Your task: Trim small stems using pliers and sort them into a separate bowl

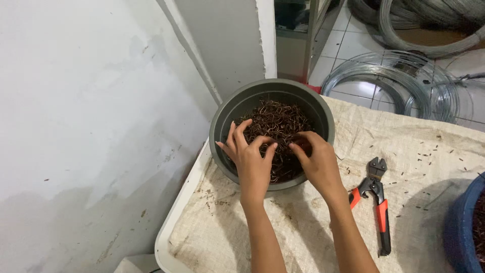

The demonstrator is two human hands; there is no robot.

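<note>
Now | left hand [251,161] fingers spread, right hand [317,163] pinching among rusty wire hooks [275,124] in grey basin [221,121] | best: tease out few hooks gently, avoiding tangles | cutters [377,197] beside, untouched

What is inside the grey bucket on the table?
The grey bucket holds a heap of small brown bent wire pieces. The left hand and right hand dig into it, hiding the near part; the bottom cannot be seen.
</note>
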